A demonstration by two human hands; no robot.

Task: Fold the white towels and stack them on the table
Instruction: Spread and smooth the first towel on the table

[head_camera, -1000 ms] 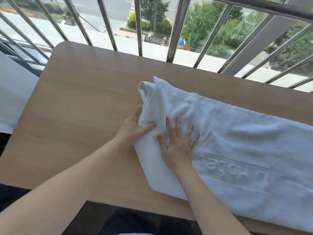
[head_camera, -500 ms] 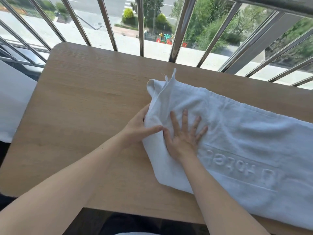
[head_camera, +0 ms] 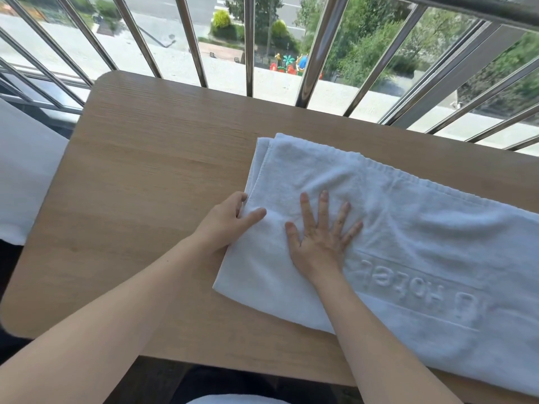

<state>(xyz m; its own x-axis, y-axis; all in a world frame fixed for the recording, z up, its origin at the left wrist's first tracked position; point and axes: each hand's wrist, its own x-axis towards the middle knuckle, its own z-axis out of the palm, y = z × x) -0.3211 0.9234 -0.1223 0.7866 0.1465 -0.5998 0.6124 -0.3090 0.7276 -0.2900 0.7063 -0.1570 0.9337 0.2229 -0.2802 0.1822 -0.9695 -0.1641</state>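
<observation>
Wooden table (head_camera: 151,182) holds white towel (head_camera: 408,234); left hand (head_camera: 226,221) pinches towel edge; right hand (head_camera: 319,237) flat, released.

Both forearms are bare, no sleeves reaching them. The left hand (head_camera: 226,221) and right hand (head_camera: 319,239) wear no gloves, rings or watch; fingernails are short and unpainted.

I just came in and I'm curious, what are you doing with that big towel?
A person is folding a white towel on a wooden table by a railing. The left hand pinches the towel's folded left edge, and the right hand presses flat on top. No stack of folded towels shows yet.
</observation>
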